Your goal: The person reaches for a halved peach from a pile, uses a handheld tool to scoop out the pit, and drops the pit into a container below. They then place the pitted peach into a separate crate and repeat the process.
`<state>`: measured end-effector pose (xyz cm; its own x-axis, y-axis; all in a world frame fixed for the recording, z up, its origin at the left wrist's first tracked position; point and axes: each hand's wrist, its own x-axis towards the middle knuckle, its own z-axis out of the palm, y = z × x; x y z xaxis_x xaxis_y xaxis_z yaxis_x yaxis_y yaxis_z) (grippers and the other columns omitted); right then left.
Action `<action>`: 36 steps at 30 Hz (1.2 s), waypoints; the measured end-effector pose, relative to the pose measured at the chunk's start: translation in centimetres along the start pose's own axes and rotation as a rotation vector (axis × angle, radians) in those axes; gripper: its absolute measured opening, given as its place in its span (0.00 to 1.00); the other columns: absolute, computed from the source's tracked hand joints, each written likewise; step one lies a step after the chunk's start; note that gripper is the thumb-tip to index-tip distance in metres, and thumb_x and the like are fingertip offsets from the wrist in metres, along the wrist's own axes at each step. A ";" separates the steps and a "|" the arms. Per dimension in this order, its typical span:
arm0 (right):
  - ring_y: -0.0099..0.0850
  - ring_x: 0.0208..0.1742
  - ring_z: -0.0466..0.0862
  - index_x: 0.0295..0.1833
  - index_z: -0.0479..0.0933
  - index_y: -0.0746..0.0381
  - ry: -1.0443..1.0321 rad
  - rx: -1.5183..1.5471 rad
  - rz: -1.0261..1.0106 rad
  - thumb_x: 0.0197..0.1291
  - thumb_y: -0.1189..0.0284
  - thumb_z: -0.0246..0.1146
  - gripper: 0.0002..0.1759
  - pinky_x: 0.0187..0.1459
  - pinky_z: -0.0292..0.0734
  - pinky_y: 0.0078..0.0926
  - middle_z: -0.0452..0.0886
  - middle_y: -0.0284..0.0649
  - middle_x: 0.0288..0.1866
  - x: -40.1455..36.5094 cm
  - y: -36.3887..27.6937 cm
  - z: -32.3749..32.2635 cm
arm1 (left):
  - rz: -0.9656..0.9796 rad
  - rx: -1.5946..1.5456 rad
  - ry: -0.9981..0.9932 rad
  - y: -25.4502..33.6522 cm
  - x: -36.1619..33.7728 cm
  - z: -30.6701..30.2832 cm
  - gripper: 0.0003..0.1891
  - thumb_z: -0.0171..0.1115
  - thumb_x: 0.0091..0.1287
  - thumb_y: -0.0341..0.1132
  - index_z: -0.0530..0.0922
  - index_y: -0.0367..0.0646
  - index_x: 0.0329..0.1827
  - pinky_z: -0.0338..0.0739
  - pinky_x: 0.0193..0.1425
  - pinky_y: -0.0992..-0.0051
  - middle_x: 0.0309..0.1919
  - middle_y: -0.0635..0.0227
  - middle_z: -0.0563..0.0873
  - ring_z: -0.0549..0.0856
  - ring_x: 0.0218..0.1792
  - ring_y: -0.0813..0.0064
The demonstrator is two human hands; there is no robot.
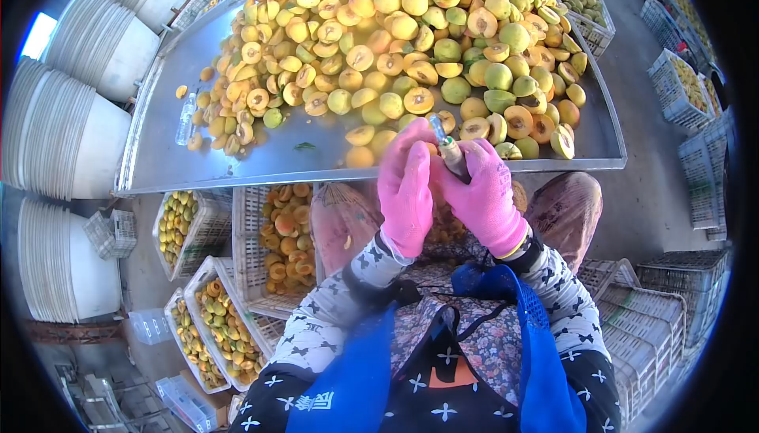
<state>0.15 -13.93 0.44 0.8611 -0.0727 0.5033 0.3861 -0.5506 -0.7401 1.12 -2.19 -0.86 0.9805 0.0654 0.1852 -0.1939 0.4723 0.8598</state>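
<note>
My right hand [484, 196], in a pink rubber glove, has its grip closed tight around a short tool with a wrapped handle and a pale tip [448, 149]. The tool stands nearly upright, tip pointing away from me. My left hand [405, 186], gloved in the same pink, presses against the right one with its fingers curled inward. I cannot tell whether its grip holds anything, since the glove hides the palm. Both hands hover above my lap, just at the near edge of the shiny sheet-metal table [237, 156]. On it lie a big heap of yellow and green fruit [411, 30], many halved, and a clear plastic bottle [186, 117]. Below the table stand white plastic crates [212, 227] with more fruit, and stacked white basins [71, 140] line the left.
</note>
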 end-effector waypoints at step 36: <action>0.41 0.24 0.84 0.38 0.72 0.65 -0.770 0.569 0.752 0.62 0.67 0.67 0.14 0.27 0.77 0.37 0.79 0.46 0.26 -1.5 -2.8 -0.6 | -0.136 0.028 0.029 3.5 1.3 -1.2 0.18 0.55 0.78 0.42 0.80 0.32 0.49 0.81 0.42 0.72 0.37 0.58 0.85 0.84 0.36 0.70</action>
<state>-2.40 -12.78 2.03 0.8291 0.4019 -0.3887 -0.3703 -0.1261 -0.9203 1.80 0.59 1.81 0.9982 0.0281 0.0524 -0.0595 0.4534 0.8893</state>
